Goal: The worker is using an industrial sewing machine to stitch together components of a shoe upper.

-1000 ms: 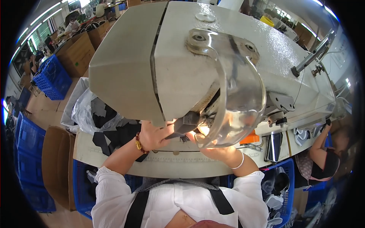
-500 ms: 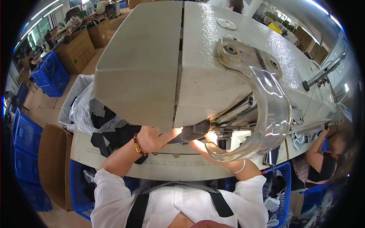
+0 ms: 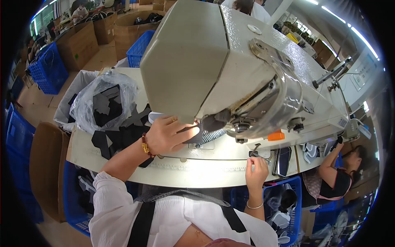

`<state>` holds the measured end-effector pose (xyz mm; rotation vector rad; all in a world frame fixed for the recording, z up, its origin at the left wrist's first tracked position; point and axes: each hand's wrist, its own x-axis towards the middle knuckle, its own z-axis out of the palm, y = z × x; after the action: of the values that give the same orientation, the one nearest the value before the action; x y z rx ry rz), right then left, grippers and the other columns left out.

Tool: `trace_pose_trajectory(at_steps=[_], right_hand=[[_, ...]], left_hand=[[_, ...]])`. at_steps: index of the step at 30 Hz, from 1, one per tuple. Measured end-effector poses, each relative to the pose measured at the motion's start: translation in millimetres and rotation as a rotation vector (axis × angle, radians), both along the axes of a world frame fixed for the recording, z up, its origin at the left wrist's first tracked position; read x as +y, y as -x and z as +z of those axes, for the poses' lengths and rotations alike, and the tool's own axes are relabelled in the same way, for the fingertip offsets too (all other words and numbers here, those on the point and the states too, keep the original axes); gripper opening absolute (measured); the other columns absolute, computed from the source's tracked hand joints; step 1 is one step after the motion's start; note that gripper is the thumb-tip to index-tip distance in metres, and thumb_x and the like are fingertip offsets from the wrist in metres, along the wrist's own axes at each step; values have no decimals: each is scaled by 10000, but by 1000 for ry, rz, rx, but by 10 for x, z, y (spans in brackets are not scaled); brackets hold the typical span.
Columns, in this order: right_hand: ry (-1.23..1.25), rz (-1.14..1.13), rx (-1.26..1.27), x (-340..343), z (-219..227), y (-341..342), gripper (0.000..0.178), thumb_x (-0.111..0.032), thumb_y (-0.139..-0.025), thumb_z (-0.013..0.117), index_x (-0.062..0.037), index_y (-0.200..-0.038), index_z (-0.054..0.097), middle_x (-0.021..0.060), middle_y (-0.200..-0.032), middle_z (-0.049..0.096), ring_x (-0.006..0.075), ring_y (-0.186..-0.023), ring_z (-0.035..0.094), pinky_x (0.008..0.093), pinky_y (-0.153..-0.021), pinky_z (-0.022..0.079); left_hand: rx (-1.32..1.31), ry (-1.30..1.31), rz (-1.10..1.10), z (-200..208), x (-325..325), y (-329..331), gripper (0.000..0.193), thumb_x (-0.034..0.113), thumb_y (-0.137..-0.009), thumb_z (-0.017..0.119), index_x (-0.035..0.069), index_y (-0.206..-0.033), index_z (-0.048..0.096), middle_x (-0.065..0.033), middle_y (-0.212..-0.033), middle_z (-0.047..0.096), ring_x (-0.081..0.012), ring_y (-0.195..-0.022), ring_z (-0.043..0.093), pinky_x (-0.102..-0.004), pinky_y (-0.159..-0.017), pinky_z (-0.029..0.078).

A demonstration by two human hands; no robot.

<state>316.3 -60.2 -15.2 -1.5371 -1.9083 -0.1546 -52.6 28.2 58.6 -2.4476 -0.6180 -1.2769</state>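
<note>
My left hand [image 3: 168,135] reaches under the head of a large sewing machine [image 3: 185,61]. Its fingers grip a dark grey fabric piece [image 3: 194,134] lying flat by the needle area, and the machine head partly hides them. To the right, my right hand [image 3: 257,169] is raised over the table's front part with the fingers pinched. A small dark tool like thread snips [image 3: 254,153] sticks up from those fingertips; its handle is hidden. A curved clear guard [image 3: 294,96] is fixed to the machine's front.
Black and grey cut pieces [image 3: 119,140] lie left of my left hand, beside a plastic bag [image 3: 82,105] of more pieces. A phone [image 3: 282,161] rests at the right. Blue baskets [image 3: 295,214] stand below the table. A co-worker [image 3: 329,177] sits at the far right.
My right hand has left the fabric under the machine and moved right and nearer, now with a small dark tool. My left hand stays by the fabric. The whole view has shifted.
</note>
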Motion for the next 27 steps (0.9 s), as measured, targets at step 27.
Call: trace_pose_trajectory(at_steps=[27], right_hand=[[84, 263, 66, -41, -115, -118, 201, -2, -823, 567, -21, -1013, 628, 145, -874, 595, 332, -820, 636, 433, -747, 515]], left_hand=[[-47, -115, 38, -160, -84, -318, 228, 18, -820, 716, -43, -1038, 688, -165, -1039, 720, -327, -944, 726, -390, -821, 609]])
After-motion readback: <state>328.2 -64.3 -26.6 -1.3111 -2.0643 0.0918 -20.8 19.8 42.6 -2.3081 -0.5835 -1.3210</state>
